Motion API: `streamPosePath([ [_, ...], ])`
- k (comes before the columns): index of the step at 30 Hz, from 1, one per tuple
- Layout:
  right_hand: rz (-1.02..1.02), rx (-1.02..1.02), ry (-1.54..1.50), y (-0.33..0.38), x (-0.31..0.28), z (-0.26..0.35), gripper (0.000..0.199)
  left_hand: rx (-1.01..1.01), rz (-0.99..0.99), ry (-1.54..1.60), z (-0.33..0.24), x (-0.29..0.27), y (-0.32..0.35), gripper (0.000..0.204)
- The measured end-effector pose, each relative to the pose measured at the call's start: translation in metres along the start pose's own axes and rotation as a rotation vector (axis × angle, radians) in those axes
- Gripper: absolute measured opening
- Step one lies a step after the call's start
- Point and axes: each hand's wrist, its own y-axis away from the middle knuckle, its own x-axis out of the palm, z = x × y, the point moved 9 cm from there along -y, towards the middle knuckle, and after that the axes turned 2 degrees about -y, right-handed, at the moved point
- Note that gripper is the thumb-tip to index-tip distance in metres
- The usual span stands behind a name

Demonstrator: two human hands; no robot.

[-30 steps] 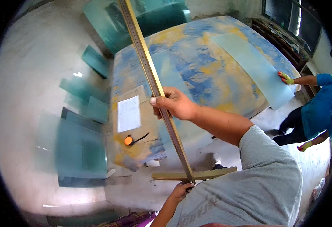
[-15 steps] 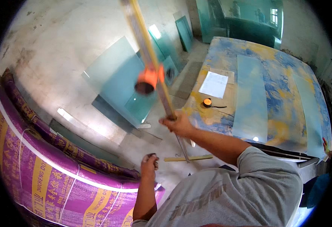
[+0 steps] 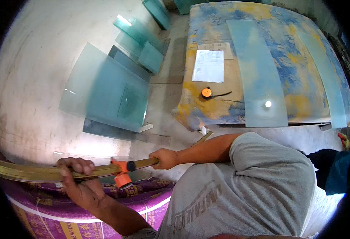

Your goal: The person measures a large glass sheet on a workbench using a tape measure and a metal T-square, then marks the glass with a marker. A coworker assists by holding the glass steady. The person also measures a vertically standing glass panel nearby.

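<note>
A long brass-coloured ruler bar [image 3: 35,173] with an orange slider [image 3: 122,178] runs level across the lower left. My left hand [image 3: 76,172] grips the bar left of the slider. My right hand [image 3: 165,158] is closed around the bar's right end. Below the bar lies a purple printed roll [image 3: 43,211]. My grey shirt [image 3: 238,191] fills the lower middle.
A blue and yellow stained table [image 3: 191,95] carries two long glass strips [image 3: 258,75], a white paper sheet [image 3: 209,65] and a small orange tool [image 3: 206,93]. Several glass panes [image 3: 107,89] lean on the pale wall at left. Another person's blue sleeve [image 3: 336,175] shows at right.
The bar has swung from upright to level. My left hand has taken hold of it near the orange slider. The view has turned toward the floor and table edge.
</note>
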Motion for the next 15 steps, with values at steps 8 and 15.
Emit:
streamPosePath([
  [8, 0.095, 0.265, 0.288, -0.019, -0.101, -0.093, 0.052, -0.188, -0.345, -0.144, 0.109, -0.034, -0.09, 0.021],
  [15, -0.002, 0.616, 0.136, 0.037, -0.161, -0.114, 0.035, -0.21, -0.446, -0.157, 0.143, -0.156, -0.142, 0.028],
])
